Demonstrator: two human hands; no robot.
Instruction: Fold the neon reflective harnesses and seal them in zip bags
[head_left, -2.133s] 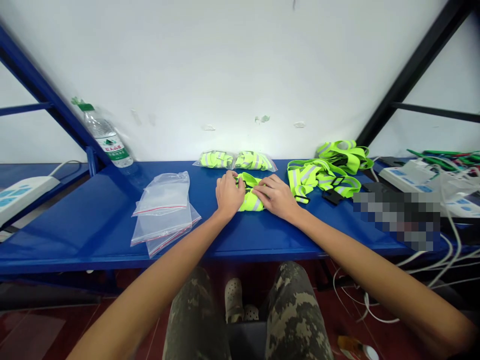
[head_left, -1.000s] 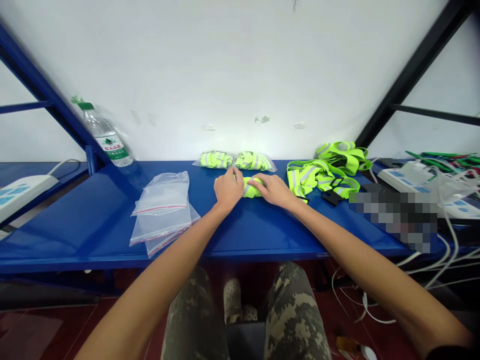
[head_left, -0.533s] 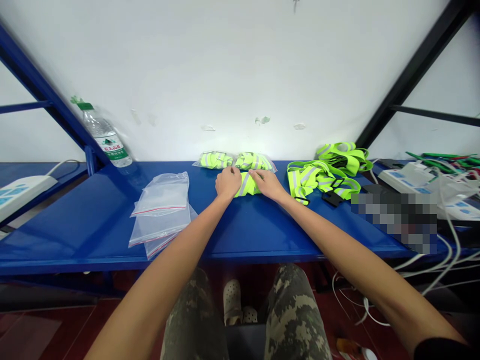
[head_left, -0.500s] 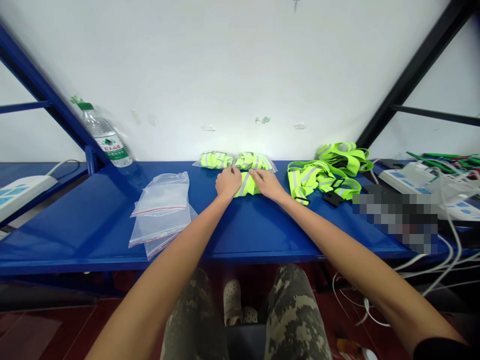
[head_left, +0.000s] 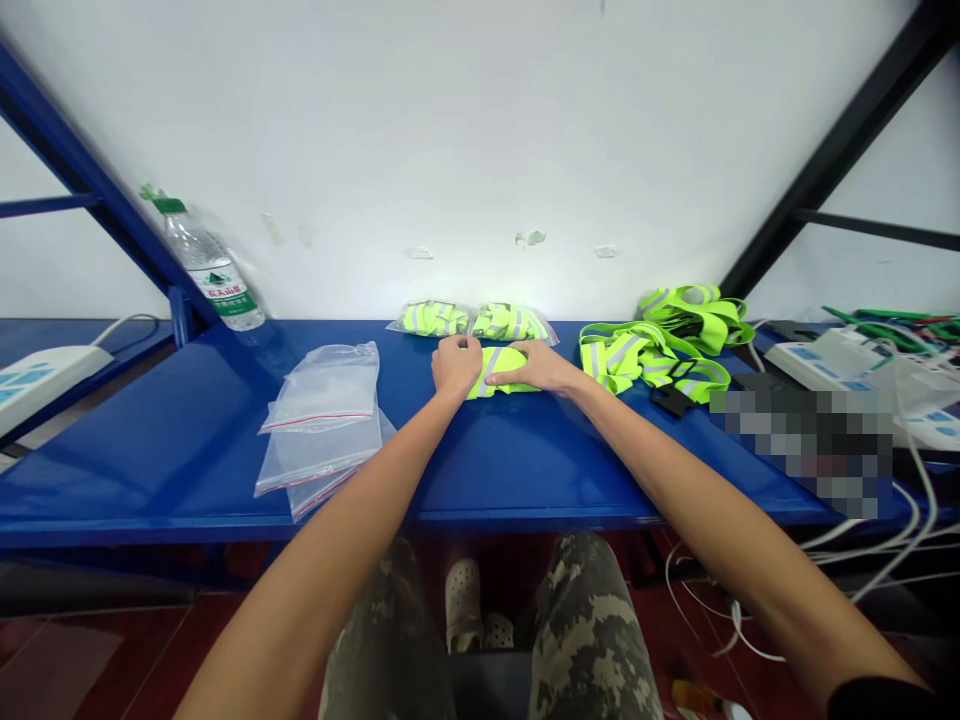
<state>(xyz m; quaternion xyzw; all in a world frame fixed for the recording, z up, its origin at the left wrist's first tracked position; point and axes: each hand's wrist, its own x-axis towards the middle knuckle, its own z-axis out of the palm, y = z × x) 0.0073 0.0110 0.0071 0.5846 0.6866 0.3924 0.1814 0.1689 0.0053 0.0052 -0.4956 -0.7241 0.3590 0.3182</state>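
Note:
Between my hands lies a folded fluorescent yellow reflective strap (head_left: 492,371) with silver-grey stripes, on the blue table (head_left: 480,470). My left hand (head_left: 456,366) grips its left end with curled fingers. On its right part my right hand (head_left: 541,367) is closed, thumb across the front and fingers over the back. Right behind it, against the wall, two clear bags with rolled yellow straps (head_left: 433,319) (head_left: 510,322) lie side by side. Loose yellow reflective straps (head_left: 624,352) with black buckles are heaped to the right of my right hand.
Clear zip bags (head_left: 330,385) are stacked at the left. A water bottle (head_left: 229,295) leans at the back left. At the right are a blurred-out dark object (head_left: 810,440), power strips (head_left: 817,362) and white cables; another power strip (head_left: 45,375) sits far left.
My right hand has shifted slightly right and spread wider over the strap, its thumb now reaching along the front. My left hand stays at the left end. The view has moved slightly.

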